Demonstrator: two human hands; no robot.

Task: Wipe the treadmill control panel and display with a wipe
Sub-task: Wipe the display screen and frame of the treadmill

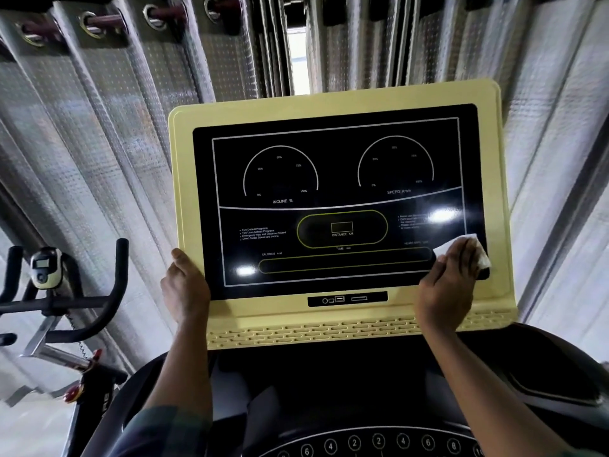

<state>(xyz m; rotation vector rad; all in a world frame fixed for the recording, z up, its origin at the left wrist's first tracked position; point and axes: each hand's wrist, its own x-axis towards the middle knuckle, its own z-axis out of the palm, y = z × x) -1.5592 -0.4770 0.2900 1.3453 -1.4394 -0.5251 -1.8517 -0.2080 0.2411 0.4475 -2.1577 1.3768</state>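
Observation:
The treadmill display (pixel 336 179) is a black glossy screen with INCLINE and SPEED dials, set in a pale yellow frame (pixel 184 179). My right hand (pixel 449 285) presses a crumpled white wipe (pixel 474 249) against the screen's lower right corner. My left hand (pixel 184 288) grips the frame's lower left edge, thumb on the yellow rim. Below the frame, the dark control panel (pixel 379 443) shows a curved row of round numbered buttons at the bottom of the view.
Grey textured curtains (pixel 99 143) hang behind the console, with a bright gap at top centre. An exercise bike (pixel 56 298) with black handlebars stands at the left. A small port strip (pixel 347 299) sits under the screen.

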